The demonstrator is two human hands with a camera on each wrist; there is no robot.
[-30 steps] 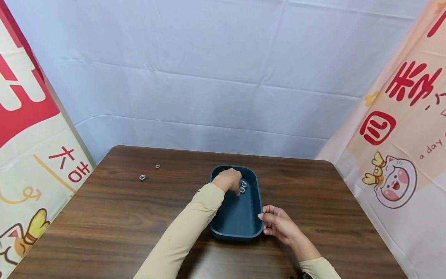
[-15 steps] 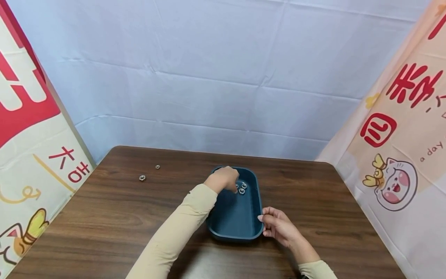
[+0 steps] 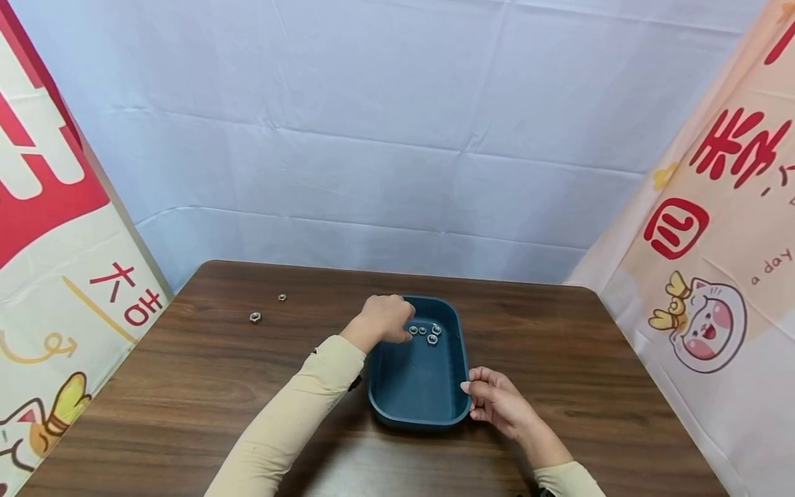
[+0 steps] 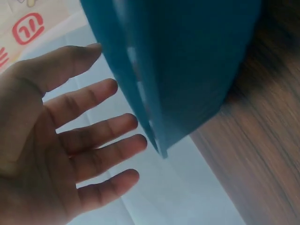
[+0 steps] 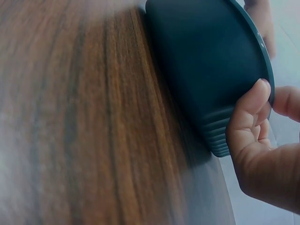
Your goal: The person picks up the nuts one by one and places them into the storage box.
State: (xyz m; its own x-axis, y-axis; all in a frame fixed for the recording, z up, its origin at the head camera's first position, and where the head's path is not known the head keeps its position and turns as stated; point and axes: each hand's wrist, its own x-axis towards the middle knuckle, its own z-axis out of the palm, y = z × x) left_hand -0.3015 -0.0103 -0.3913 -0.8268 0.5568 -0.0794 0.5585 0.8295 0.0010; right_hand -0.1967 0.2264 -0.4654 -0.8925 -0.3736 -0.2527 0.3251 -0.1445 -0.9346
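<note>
A dark blue plastic bin (image 3: 422, 393) stands on the wooden table, with several metal hex nuts (image 3: 432, 339) lying together toward its far end. My left hand (image 3: 385, 317) is over the bin's far left rim. In the left wrist view its fingers (image 4: 101, 161) are spread and relaxed beside the bin wall (image 4: 201, 61), holding nothing. At the bin's near right side, my right hand (image 3: 497, 400) pinches the rim between thumb and fingers, as the right wrist view shows with the thumb (image 5: 253, 101) on the rim.
Two loose nuts lie on the table's left part: a larger one (image 3: 255, 317) and a smaller one (image 3: 282, 297) behind it. A pale cloth (image 3: 373, 138) hangs behind the table (image 3: 186, 386). Printed cloths hang at the left (image 3: 62, 290) and right (image 3: 702, 228).
My left hand has drawn back leftward from inside the bin to its left rim, and more nuts show in the bin now. The right hand keeps its hold on the rim.
</note>
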